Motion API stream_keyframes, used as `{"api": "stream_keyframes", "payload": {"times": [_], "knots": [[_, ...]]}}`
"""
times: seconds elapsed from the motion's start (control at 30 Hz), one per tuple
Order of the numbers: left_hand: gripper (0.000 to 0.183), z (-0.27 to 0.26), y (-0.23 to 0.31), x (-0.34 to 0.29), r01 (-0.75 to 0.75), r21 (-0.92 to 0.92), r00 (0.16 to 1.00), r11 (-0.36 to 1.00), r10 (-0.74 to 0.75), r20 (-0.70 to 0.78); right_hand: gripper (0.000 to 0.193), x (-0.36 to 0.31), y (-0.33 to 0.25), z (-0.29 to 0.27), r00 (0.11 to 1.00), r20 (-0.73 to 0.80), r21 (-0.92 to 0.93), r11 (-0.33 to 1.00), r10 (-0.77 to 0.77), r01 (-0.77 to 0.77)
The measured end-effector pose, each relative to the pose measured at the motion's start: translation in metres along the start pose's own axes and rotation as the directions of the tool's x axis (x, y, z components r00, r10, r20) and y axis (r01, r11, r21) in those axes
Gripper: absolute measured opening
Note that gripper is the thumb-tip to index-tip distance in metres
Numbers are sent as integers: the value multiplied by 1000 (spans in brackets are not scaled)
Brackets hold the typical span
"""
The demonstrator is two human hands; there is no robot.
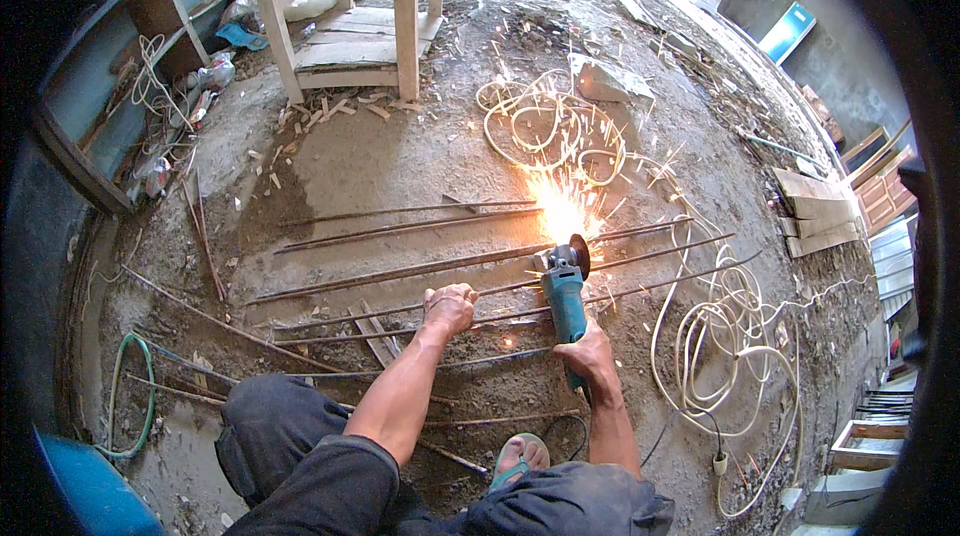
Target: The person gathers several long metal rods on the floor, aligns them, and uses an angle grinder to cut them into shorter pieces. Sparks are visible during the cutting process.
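Knees bent, the person crouches over steel rods (400, 271) laid side by side on the dirt floor. Nearest, the right hand (590, 356) wraps tight round the teal angle grinder (563, 291), steering it. The left hand (449, 308) presses closed on a rod, pinning it against the disc. Farther off, sparks (560, 201) spray away over the coiled white cable (545, 126).

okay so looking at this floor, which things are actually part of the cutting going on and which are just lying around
In use:
- teal angle grinder, held in the right hand, throwing sparks
- steel rods on the ground, left hand pressing on them
- white cable coiled beside the grinder

Lying about:
- wooden frame
- stacked boards
- green hose
- wood scraps
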State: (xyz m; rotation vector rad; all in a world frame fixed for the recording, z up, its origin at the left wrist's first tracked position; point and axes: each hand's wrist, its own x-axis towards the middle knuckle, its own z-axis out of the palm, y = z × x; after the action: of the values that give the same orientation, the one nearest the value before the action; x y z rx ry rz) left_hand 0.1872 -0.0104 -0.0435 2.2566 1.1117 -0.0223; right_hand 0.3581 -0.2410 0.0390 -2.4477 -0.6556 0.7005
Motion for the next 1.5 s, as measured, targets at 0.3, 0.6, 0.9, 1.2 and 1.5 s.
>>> {"api": "stream_keyframes", "payload": {"times": [0.3,0.6,0.9,1.2,1.5], "knots": [[21,-1,2,-2,-2,-24,1000,1000,2,-16,58,7,-1,1,1000,7,7,1000,7,-7],[23,-2,3,-3,8,-36,1000,999,-9,-25,57,12,0,2,1000,14,36,999,-26,26],[22,-2,3,-1,18,-19,1000,1000,-18,-9,65,8,8,2,999,23,8,999,-34,34],[24,5,-2,2,-16,-27,999,999,15,-40,60,5,-6,-2,1000,18,33,999,5,-5],[27,-2,1,-1,3,-1,1000,1000,-3,22,61,8,-5,0,1000,25,22,1000,16,-16]]}}
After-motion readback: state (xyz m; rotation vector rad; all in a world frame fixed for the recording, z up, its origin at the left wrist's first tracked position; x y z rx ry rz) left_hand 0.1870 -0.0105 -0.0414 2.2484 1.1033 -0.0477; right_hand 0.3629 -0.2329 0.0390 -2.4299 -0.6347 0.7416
